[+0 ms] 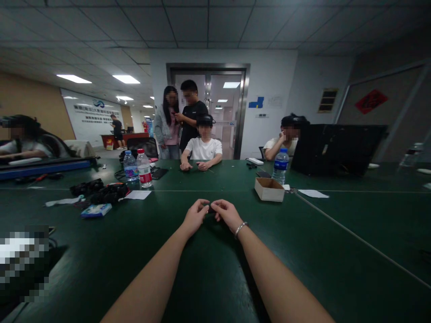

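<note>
Over the dark green table (208, 260), my left hand (195, 217) and my right hand (229, 214) meet almost fingertip to fingertip. Between them is a small dark object (211, 209), too small to name and partly covered by the fingers. Both hands are closed in a pinch around it, thumbs and index fingers nearest each other. A silver bracelet (241, 229) circles my right wrist. To the right of my hands stands an open small cardboard box (269, 192).
Two bottles (145, 170) stand at left, behind black cables or gear (107, 193) and a tissue packet (96, 211). A water bottle (280, 165) and a black monitor-like box (336, 148) are at right. A person (204, 150) sits opposite; others stand behind.
</note>
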